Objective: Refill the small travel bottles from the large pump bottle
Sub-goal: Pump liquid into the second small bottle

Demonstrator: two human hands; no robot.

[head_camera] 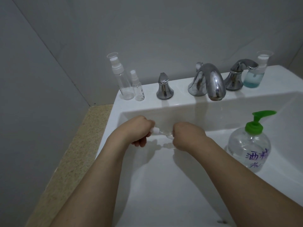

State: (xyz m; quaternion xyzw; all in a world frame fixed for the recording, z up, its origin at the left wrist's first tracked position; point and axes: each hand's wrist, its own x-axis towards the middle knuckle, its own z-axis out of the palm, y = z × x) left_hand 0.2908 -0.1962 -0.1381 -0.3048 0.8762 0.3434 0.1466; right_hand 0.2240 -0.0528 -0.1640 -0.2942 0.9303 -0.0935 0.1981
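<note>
Over the sink basin my left hand [139, 130] grips the white spray cap [155, 129] of a small clear travel bottle [165, 134], which lies sideways between both hands. My right hand [186, 136] grips the bottle's body, most of it hidden in my fist. The large clear pump bottle [249, 145] with a green pump and purple writing stands in the basin at the right, untouched. Two more clear spray bottles, a taller one [122, 79] and a shorter one [138, 87], stand on the sink ledge at the back left.
A chrome faucet [211, 81] with two chrome handles [164, 87] [236, 76] lines the white sink's back ledge [177, 100]. A bottle of blue liquid [255, 74] stands at the far right. A speckled beige counter [68, 153] runs along the left. Grey walls close in behind.
</note>
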